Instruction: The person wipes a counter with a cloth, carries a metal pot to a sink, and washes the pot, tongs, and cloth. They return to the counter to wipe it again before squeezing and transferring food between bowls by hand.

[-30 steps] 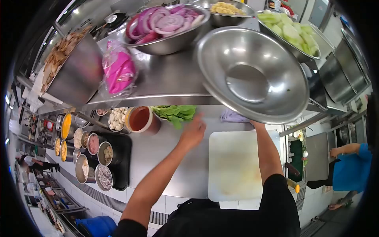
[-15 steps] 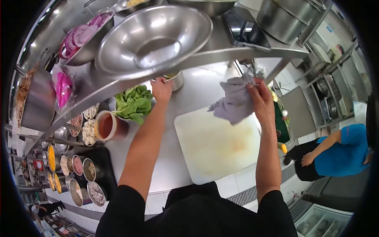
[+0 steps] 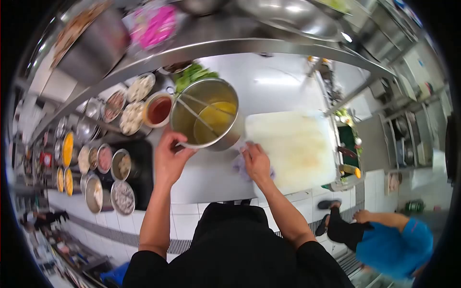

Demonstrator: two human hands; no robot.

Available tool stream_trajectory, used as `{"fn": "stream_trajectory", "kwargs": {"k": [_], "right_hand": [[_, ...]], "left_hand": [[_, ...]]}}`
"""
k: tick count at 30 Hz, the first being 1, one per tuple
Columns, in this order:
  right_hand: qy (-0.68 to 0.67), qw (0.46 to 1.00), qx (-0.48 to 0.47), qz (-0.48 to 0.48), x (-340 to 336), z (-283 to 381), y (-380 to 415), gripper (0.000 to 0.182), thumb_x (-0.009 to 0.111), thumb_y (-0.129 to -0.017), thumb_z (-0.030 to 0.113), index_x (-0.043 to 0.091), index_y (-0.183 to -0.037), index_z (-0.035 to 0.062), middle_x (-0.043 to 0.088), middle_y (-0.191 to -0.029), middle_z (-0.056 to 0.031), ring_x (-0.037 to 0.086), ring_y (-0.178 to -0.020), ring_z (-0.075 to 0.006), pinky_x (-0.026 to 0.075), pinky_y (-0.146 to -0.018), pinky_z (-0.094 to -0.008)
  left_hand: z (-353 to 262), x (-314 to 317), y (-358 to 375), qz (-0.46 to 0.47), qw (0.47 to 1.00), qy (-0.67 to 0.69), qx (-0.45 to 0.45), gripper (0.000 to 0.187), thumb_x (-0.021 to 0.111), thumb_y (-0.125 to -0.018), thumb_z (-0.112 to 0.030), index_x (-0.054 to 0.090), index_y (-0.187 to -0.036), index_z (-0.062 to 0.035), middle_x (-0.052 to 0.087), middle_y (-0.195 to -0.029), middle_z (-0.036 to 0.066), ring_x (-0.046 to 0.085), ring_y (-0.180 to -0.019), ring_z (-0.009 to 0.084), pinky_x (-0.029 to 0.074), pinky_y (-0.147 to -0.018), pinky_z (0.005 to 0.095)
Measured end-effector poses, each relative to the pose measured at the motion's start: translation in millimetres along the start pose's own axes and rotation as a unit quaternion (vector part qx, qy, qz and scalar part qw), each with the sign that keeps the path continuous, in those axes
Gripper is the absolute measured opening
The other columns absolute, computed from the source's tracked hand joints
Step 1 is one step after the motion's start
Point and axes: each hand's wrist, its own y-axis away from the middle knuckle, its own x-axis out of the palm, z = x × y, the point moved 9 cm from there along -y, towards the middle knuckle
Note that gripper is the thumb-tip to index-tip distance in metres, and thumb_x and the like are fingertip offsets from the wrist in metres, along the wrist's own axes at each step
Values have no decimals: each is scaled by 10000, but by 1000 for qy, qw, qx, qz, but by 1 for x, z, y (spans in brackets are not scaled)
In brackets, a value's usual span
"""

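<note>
Tilted toward me, a deep steel pot [image 3: 211, 89] holds yellow liquid [image 3: 218, 117]. Long thin metal rods [image 3: 194, 113] lean inside it; their kind is not clear. My left hand [image 3: 170, 156] grips the pot's near-left rim, thumb over the edge. Close to the pot's lower right side, my right hand [image 3: 257, 161] is closed on a greyish-purple cloth [image 3: 240, 167], pressed down on the steel counter [image 3: 206, 180]. A white cutting board [image 3: 293, 144] lies just right of that hand.
Left of the pot stand a tub of red sauce [image 3: 158, 110], leafy greens [image 3: 194, 77] and bowls of mushrooms [image 3: 131, 119]. Several food containers [image 3: 123, 197] sit further left. A steel shelf [image 3: 230, 48] spans overhead. A person in blue [image 3: 394, 245] is at the right.
My left hand has brought the pot nearer, from the back of the counter. My right hand has lowered the cloth from above the board to the counter beside the pot. The view has shifted.
</note>
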Motion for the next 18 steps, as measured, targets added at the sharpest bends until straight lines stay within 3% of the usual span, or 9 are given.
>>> {"fn": "stream_trajectory", "kwargs": {"k": [4,6,7,9,11,13,15,16,18], "right_hand": [[57,987,-146,-28,53,55,-29,451,573,-895,335,567,-1196,-1,568,-1212,-214,538,-1100,-398,437,-929,-457],[227,951,-208,-8,107,56,-31,517,542,-899,365,528,-1248,-15,494,-1324,-226,465,-1215,-367,363,-1019,-453],[223,951,-215,-1,135,58,-32,517,542,-899,365,528,-1248,-15,494,-1324,-226,465,-1215,-367,363,-1019,-453],[213,951,-214,70,205,76,-17,563,526,-894,392,482,-1311,17,465,-1369,-200,429,-1276,-325,311,-1063,-471],[216,874,-218,377,261,135,42,513,541,-874,358,499,-1301,78,464,-1364,-176,399,-1303,-290,277,-1087,-477],[60,880,-435,182,259,164,128,399,563,-838,300,578,-1197,128,564,-1224,-132,489,-1212,-285,336,-1049,-445],[20,863,-452,224,232,167,156,343,582,-818,291,612,-1123,137,618,-1140,-100,593,-1067,-294,436,-950,-413],[29,864,-449,223,222,160,154,343,582,-818,291,612,-1123,137,618,-1140,-100,593,-1067,-294,436,-950,-413],[93,903,-222,357,223,110,129,339,585,-855,300,602,-1138,114,666,-1032,-96,652,-903,-326,503,-840,-421]], "left_hand": [[10,-125,89,-111,993,-48,1,330,756,-669,59,520,-876,-43,474,-1257,63,562,-1056,164,509,-831,276],[8,-167,129,-171,985,-38,-4,334,738,-672,75,509,-881,-48,458,-1285,70,561,-1072,174,509,-845,279],[13,-184,149,-202,979,-28,-16,335,729,-677,82,503,-886,-52,455,-1290,74,562,-1076,179,508,-853,278],[28,-211,180,-250,966,-31,-49,339,703,-695,105,489,-904,-55,448,-1311,73,567,-1056,171,507,-860,274],[21,-214,190,-263,964,-36,-17,326,710,-762,77,480,-939,-73,537,-1151,42,565,-1042,158,472,-892,279],[27,-214,192,-270,962,-28,-5,331,703,-757,90,480,-940,-72,520,-1177,45,563,-1041,159,471,-891,278],[39,-211,192,-275,961,-13,1,336,695,-752,103,479,-942,-71,503,-1203,49,560,-1040,161,469,-891,277],[45,-207,191,-270,962,-48,1,345,693,-743,113,479,-944,-69,480,-1224,51,558,-1036,162,468,-888,276],[55,-195,186,-261,964,-55,3,376,685,-715,140,480,-955,-65,434,-1243,51,554,-1020,162,469,-870,271]]}}
